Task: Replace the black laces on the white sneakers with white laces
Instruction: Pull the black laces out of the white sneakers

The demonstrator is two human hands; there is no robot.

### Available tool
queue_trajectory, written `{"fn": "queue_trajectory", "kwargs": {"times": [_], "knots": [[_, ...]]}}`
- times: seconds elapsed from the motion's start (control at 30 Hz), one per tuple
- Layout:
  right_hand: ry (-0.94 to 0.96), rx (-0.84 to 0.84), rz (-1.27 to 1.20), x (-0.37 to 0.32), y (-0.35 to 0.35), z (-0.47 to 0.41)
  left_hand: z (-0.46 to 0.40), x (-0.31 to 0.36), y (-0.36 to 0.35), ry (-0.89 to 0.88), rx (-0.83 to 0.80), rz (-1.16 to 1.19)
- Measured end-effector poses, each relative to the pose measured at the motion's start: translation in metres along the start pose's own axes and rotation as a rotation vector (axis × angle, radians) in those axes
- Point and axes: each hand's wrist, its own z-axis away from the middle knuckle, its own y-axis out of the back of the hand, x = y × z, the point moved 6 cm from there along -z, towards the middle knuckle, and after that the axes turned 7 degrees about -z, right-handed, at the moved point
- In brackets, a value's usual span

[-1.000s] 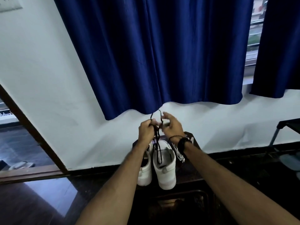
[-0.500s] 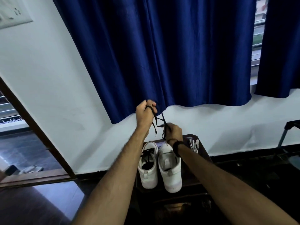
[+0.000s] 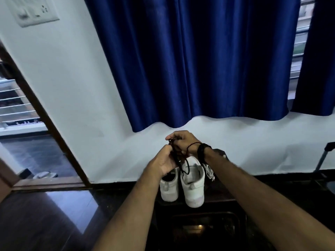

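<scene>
Two white sneakers stand side by side on a dark low table point(image 3: 223, 194), heels toward me: the left sneaker point(image 3: 169, 187) and the right sneaker point(image 3: 193, 185). A black lace point(image 3: 178, 160) hangs bunched above them, its ends dangling over the right sneaker's opening. My left hand point(image 3: 164, 160) grips the lace from below. My right hand point(image 3: 183, 142), with a dark band at the wrist, pinches its upper part just above the left hand. White laces point(image 3: 210, 172) lie on the table to the right of the sneakers.
A blue curtain point(image 3: 190, 60) hangs on the white wall behind the table. An open doorway with a wooden frame point(image 3: 54, 131) is at the left. A dark metal stand leg point(image 3: 324, 156) stands at the far right. The floor is dark and glossy.
My hands have come together again over the sneakers. The left hand dropped from its raised position and the black lace is now gathered between both hands.
</scene>
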Motion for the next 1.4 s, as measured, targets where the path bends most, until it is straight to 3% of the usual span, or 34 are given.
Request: {"fn": "queue_trajectory", "kwargs": {"times": [0.23, 0.37, 0.43, 0.53, 0.63, 1.03, 1.27, 1.4], "knots": [[0.329, -0.114, 0.204, -0.019, -0.070, 0.031, 0.051, 0.016, 0.074, -0.011, 0.148, -0.506], [0.376, -0.093, 0.175, -0.006, -0.119, 0.055, 0.074, 0.014, 0.133, 0.041, 0.324, -0.765], [0.380, -0.145, 0.210, 0.009, -0.146, 0.063, 0.081, -0.001, 0.160, 0.035, 0.438, -0.788], [0.292, -0.278, 0.283, 0.041, -0.190, 0.067, 0.075, -0.049, 0.205, 0.029, 0.566, -0.735], [0.145, -0.366, 0.352, 0.083, -0.225, 0.063, 0.061, -0.107, 0.251, 0.164, 0.635, -0.752], [-0.430, -0.593, 0.458, 0.267, -0.319, 0.053, 0.037, -0.290, 0.347, 0.526, 0.589, -0.632], [-0.413, -0.618, 0.589, 0.313, -0.350, 0.061, 0.053, -0.313, 0.349, 0.658, 0.441, -0.624], [-0.390, -0.621, 0.581, 0.294, -0.345, 0.056, 0.057, -0.305, 0.355, 0.613, 0.470, -0.609]]}}
